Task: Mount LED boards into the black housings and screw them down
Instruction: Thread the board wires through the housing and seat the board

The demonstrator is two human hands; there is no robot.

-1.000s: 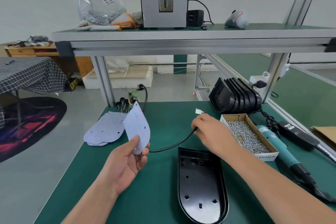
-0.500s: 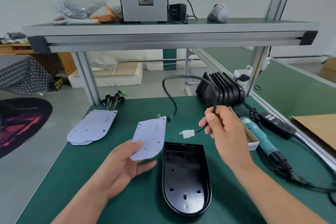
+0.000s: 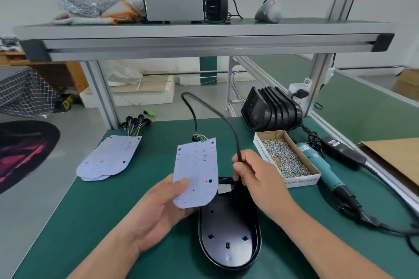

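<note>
Left hand (image 3: 158, 207) pinches the LED board (image 3: 196, 170), tilted above the black housing (image 3: 229, 238) lying on the table (image 3: 90, 222) at lower centre, while the right hand (image 3: 260, 179) grips the board's cable (image 3: 229, 127), seemingly guiding its white connector (image 3: 223, 188) into the housing.

Left hand (image 3: 158, 206) palm up, thumb pinching, right hand (image 3: 256, 179) fingers curled, gripping

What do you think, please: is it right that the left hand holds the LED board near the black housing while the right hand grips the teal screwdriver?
Not quite: the head view shows the right hand gripping the black cable, not the teal screwdriver, which lies beside the screw box. The left hand does hold the LED board near the black housing.
</note>
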